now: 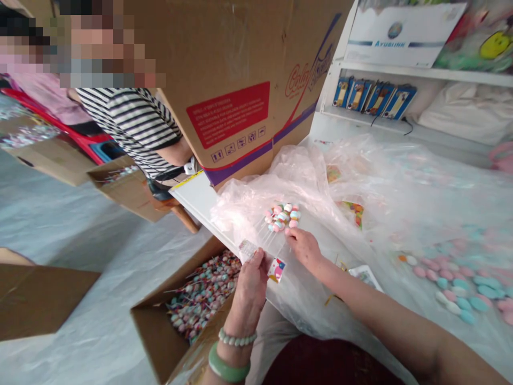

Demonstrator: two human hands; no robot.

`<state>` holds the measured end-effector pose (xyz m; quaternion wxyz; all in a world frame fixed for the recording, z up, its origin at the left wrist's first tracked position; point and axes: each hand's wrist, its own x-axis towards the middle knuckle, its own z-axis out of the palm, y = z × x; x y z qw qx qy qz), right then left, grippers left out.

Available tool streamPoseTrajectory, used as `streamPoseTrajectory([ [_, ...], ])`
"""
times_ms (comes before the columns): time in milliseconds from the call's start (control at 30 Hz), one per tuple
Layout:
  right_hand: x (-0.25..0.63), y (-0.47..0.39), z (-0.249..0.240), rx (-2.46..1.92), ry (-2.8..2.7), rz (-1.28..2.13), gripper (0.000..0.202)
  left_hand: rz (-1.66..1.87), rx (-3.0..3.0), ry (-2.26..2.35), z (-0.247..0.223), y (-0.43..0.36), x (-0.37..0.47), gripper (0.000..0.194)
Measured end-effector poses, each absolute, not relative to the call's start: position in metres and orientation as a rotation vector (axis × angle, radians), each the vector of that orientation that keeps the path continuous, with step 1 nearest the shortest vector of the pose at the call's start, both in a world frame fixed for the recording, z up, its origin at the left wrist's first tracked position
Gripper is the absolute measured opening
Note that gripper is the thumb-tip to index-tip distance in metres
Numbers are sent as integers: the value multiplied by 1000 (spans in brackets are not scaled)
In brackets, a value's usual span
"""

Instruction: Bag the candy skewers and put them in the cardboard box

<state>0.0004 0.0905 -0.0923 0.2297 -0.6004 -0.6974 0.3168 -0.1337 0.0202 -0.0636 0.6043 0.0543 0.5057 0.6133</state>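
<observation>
Pink and blue lollipops (282, 216) are pinched in a bunch at frame centre by the right hand (304, 247) while a clear bag (260, 252) is pinched by the left hand (251, 280); many filled ones are piled in the box (160, 331), lower left.
</observation>
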Motion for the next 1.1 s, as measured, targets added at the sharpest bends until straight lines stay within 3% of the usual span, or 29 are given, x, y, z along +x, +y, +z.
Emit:
streamPoseTrajectory([
  [133, 42, 78, -101, -1731, -1747, 922, 12, 1203, 216, 1094, -67, 20, -135, 14],
  [233, 68, 72, -103, -1802, -1589, 1040, 3, 1104, 194, 1040, -68, 21, -128, 4],
  [400, 100, 70, -95, -1641, -1026, 1565, 11, 1019, 228, 981, -62, 20, -109, 19],
  [633, 124, 36, -71, -1387, -944, 1807, 14, 977, 329, 1061, -65, 20, -105, 15],
  [900, 77, 7, -34, -1169, -949, 1765, 11, 1337, 399, 1216, -61, 29, -70, 19],
  [1100, 57, 9, -35, -1282, -977, 1599, 12, 1326, 497, 1246, -60, 24, -56, 22],
])
